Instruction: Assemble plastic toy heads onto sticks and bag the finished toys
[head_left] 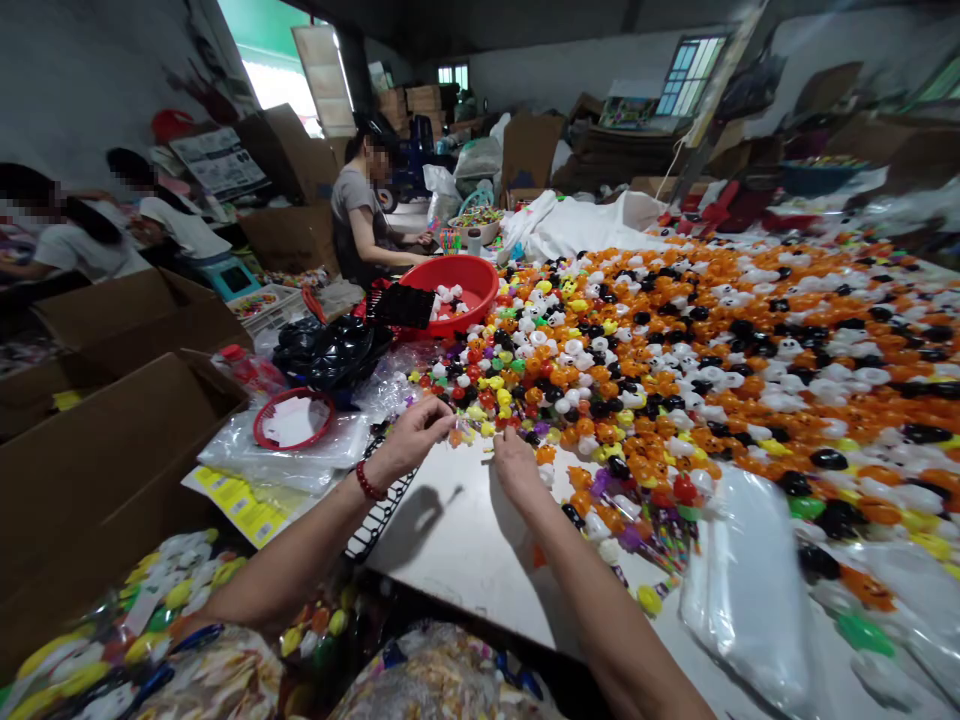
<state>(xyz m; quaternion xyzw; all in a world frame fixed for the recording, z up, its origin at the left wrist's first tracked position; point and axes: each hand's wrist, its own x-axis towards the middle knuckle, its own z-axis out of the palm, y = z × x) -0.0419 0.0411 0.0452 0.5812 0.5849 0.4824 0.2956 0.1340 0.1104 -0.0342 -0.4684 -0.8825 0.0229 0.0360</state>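
My left hand (415, 435), with a red bead bracelet (367, 482) at the wrist, is raised over the near edge of the white table (450, 545). Its thumb and fingertips are pinched together; a small, glossy, clear-looking piece lies by them, and what they grip is too small to name. Just to the right, my right hand (516, 462) is closed low over the tabletop, its fingertips hiding what they hold. Both hands are beside a large heap of small plastic figures (660, 350) in orange, white, black, yellow and green.
A red basin (480, 285) with white pieces stands beyond my hands. At left are a red basket (259, 430) of white slips, a black plastic bag (330, 350) and cardboard boxes (97, 490). Clear bags (746, 590) lie at right. A person (364, 215) sits across; two others are at far left.
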